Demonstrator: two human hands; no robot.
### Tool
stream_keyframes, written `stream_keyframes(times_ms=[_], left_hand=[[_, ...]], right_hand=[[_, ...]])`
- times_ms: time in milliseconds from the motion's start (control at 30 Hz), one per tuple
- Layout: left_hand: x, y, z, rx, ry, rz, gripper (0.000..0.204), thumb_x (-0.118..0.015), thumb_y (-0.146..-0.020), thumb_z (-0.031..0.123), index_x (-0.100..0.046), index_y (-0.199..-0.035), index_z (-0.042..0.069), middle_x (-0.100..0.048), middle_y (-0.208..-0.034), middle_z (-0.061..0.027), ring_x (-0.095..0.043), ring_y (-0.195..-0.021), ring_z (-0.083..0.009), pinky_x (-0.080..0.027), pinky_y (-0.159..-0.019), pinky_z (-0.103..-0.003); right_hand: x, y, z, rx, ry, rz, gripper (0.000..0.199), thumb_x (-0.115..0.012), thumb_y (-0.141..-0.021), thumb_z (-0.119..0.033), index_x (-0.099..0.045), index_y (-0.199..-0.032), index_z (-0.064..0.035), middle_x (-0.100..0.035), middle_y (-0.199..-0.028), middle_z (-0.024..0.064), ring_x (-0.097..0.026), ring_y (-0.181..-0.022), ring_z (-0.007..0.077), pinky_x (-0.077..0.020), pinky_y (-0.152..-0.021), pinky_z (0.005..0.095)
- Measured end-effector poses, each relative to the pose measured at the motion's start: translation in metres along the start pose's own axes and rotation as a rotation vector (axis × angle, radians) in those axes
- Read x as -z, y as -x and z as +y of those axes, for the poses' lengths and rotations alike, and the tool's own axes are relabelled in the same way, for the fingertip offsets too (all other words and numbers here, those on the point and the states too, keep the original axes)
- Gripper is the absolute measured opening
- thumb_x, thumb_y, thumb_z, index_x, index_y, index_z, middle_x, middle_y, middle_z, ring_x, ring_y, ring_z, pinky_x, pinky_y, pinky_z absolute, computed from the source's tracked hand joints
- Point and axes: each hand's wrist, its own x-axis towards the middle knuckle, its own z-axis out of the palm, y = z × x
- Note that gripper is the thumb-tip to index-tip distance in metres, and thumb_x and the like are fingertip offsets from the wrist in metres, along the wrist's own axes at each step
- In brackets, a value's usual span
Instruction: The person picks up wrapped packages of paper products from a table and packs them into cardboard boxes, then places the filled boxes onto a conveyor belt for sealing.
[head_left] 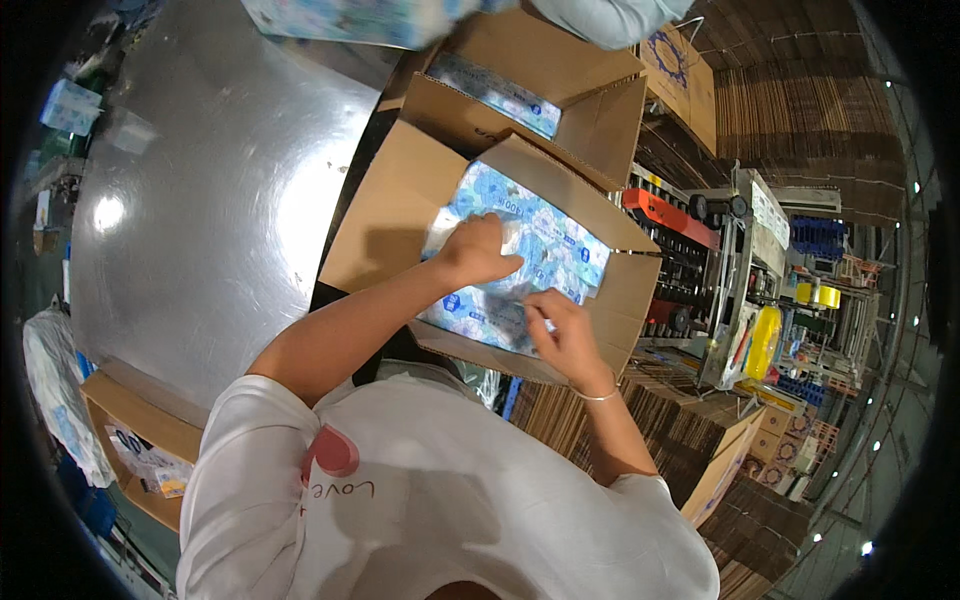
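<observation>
Several glossy, plastic-wrapped packs with a blue floral print [560, 235] fill an open cardboard carton [385, 205] in front of me. My left hand [478, 250] lies on the packs near the middle, its thumb stretched out to the right and its fingertips hidden from view. Nearer the carton's right front, my right hand [568, 335] has bent fingers pinching the wrapping of a pack. A thin bracelet circles the right wrist. Both forearms reach over the near flap.
Behind stands a second open carton [600, 120] holding a similar pack [500, 92]. A shiny metal table [230, 170] lies left. Another person's pale sleeve [615, 18] enters at the top. Flattened cardboard stacks [640, 410] and a red-barred roller machine [670, 218] are right; another carton [150, 400] sits lower left.
</observation>
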Motion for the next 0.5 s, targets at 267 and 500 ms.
stream_keyframes(times_ms=[267,500], left_hand=[[0.033,0.039,0.017,0.077,0.393,0.078,0.047,-0.071,-0.072,0.035,-0.056,-0.095,-0.003,-0.061,-0.102,-0.0191,-0.059,-0.091,-0.0223,-0.046,-0.077,-0.032],[0.014,0.037,-0.013,-0.058,0.821,0.078,0.014,-0.056,-0.087,0.012,-0.060,-0.089,-0.001,-0.062,-0.103,-0.0127,-0.055,-0.092,-0.0113,-0.044,-0.079,-0.025]], right_hand=[[0.022,0.019,0.034,-0.281,-0.097,0.252,0.012,-0.054,-0.083,-0.008,-0.060,-0.085,0.0022,-0.058,-0.069,0.0102,-0.055,-0.060,0.0134,-0.0444,-0.052,0.0257],[0.021,0.031,0.044,-0.298,-0.109,0.257,0.013,-0.055,-0.084,-0.009,-0.060,-0.086,0.0023,-0.058,-0.069,0.0088,-0.054,-0.060,0.0120,-0.0429,-0.052,0.0247]])
